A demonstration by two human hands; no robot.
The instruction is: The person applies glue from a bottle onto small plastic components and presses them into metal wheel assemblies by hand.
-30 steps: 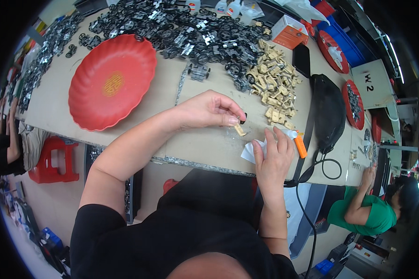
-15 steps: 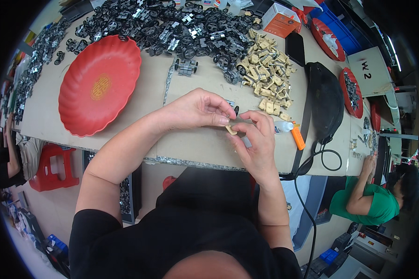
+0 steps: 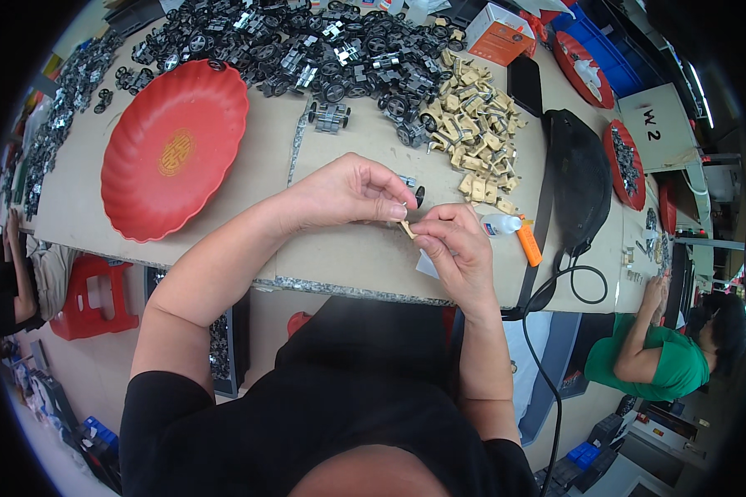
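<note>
Where the table's (image 3: 224, 207) left half lies mostly bare, a scalloped red tray (image 3: 174, 147) rests on the cardboard cover, and a heap of black wheeled assemblies (image 3: 290, 45) runs along the far edge from the left corner toward the middle. Toward the middle of the near edge, the left hand (image 3: 348, 190) is curled, its fingers pinched together on a small dark wheeled part (image 3: 413, 192) held just above the cardboard. Touching it from the right, the right hand (image 3: 456, 248) has its thumb and forefinger clamped on a small tan piece (image 3: 406, 229), whose tip meets the dark part between the two hands. Beyond the hands, a pile of tan pieces (image 3: 472, 124) spreads toward the far edge, just beside the black heap. Near the right hand lie a small clear bottle (image 3: 499, 224) and an orange tube (image 3: 528, 247). Further right, a black bag (image 3: 584, 186) lies across the right end, its strap hanging over the near edge, with an orange box (image 3: 499, 33) and a dark phone (image 3: 525, 84) at the far right corner. Past the table's right end, another person in a green shirt (image 3: 671, 364) works at a separate bench.
</note>
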